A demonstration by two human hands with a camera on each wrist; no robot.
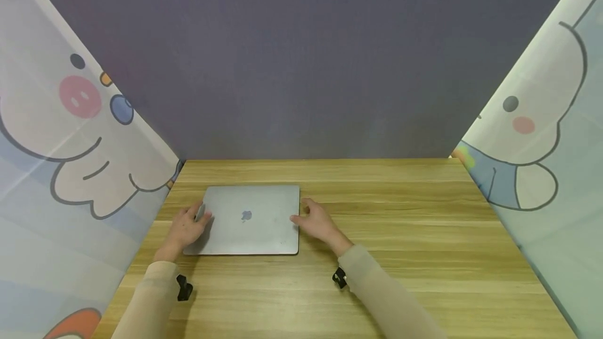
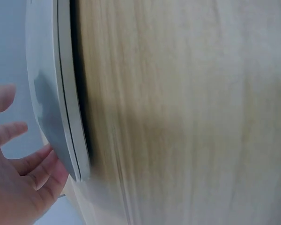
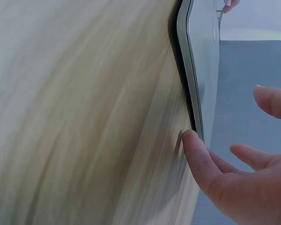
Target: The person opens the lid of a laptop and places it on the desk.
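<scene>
A closed silver laptop [image 1: 268,234] with an apple logo on its lid lies flat on the wooden table. At its left side is my left hand [image 1: 187,226], fingers spread and a shadow cast on the lid. The left wrist view has several of that hand's fingertips [image 2: 60,171] right at the laptop's edge, while other digits stand apart above the lid. My right hand [image 1: 320,222] is by the right edge, its thumb over the lid's margin in the head view. In the right wrist view, one fingertip [image 3: 191,137] meets the laptop's lower edge and the other fingers are spread.
The wood-grain table [image 1: 414,255] extends to the right of the laptop and in front of it. A dark grey panel [image 1: 311,67] rises behind the table. Curtains with cartoon animals hang at the left [image 1: 42,182] and right [image 1: 579,171]. Both wrists carry small black devices [image 1: 184,287].
</scene>
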